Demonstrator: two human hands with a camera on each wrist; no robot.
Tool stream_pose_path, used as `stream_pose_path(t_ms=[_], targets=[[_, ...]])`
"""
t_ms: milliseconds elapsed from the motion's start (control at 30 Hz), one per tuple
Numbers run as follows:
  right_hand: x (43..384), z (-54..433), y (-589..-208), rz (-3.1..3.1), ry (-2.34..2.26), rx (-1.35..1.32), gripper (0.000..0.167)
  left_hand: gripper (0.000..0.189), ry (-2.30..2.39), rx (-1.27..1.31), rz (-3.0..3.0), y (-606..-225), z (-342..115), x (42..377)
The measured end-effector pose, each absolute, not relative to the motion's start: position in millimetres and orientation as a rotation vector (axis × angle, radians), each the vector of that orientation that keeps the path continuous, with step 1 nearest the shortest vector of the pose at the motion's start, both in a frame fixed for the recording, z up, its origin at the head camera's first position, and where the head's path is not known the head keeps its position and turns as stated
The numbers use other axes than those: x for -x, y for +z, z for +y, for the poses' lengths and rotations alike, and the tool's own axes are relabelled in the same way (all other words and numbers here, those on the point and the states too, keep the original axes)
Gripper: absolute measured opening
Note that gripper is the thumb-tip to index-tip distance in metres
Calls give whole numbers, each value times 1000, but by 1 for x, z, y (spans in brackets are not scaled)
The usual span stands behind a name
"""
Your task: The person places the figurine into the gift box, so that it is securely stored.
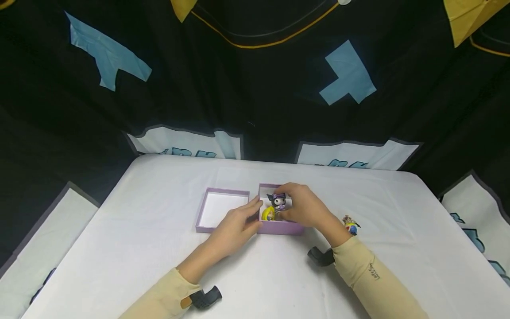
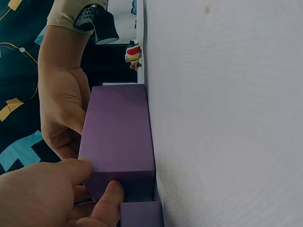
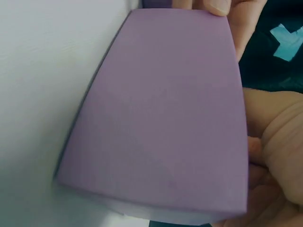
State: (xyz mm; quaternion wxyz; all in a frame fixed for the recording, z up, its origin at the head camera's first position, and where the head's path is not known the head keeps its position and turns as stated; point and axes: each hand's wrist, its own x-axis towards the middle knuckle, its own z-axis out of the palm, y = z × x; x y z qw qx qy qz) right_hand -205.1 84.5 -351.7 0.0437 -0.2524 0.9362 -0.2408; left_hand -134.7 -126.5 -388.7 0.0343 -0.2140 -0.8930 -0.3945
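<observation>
The right hand [image 1: 303, 206] reaches into the open box, its fingers curled round a small black, purple and white figurine [image 1: 280, 202]: a fingertip sits at the top of its hooded head, the thumb below by its lower part. The figurine lies between them, near the middle of the box, its face toward the head camera. Just beside the thumb, in the near left corner, is a small yellow-hooded figurine [image 1: 268, 213].

The rectangular light-purple box [image 1: 280, 228], white inside, stands on the table. Against its left end rests the left hand [image 1: 234, 228], fingers apart and touching the outer wall and the rim; it holds nothing. Next to that end lies a shallow purple-rimmed lid [image 1: 219, 208], white inside, partly behind the left hand. Well apart on the other side, beyond the right wrist, is a small multicoloured figurine [image 1: 351, 226] with red, blue and yellow on it. All this is on a white cloth [image 1: 279, 274] before a black curtain [image 1: 259, 88] with blue patches.
</observation>
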Motion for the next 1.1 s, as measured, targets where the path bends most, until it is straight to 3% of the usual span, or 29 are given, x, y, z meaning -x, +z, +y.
stream_pose_path(t_ms=[733, 1100], targets=[[207, 60, -358, 2957, -431, 653, 48, 55, -1214, 659, -2735, -388, -126, 134], [207, 61, -357, 2961, -402, 656, 52, 56, -1198, 634, -2759, -388, -126, 134]])
